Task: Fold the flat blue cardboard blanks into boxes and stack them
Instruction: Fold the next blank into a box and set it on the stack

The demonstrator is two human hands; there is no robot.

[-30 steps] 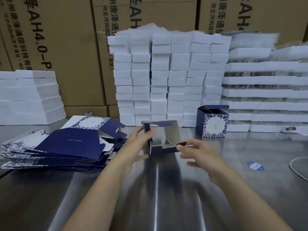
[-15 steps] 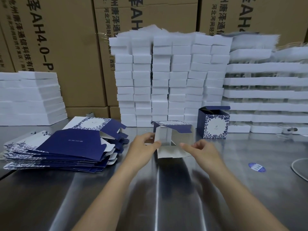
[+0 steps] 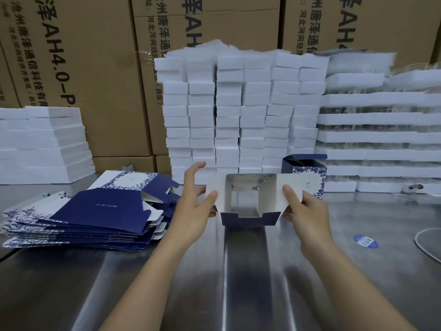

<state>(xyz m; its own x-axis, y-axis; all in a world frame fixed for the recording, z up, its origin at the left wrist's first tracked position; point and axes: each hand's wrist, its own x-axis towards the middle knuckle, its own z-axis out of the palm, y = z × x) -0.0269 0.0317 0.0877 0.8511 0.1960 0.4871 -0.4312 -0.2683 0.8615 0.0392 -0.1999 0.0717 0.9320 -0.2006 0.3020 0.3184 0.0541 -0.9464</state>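
I held the half-folded blue-and-white cardboard box (image 3: 249, 218) over the shiny steel desk (image 3: 238, 278), my left hand (image 3: 196, 204) pinching its left white flap, my right hand (image 3: 304, 207) pinching the right one.

Your half-folded box (image 3: 249, 218) hides part of the finished box (image 3: 310, 170); print on the sticker (image 3: 365, 241) is too small to read.

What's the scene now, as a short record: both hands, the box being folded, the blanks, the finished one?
left hand: holds the half-folded box by its left white flap
right hand: pinches its right white flap
half-folded box: open end toward camera, blue flap in front
flat blanks: piled on the table, left
finished box: upright behind the right hand, lid open
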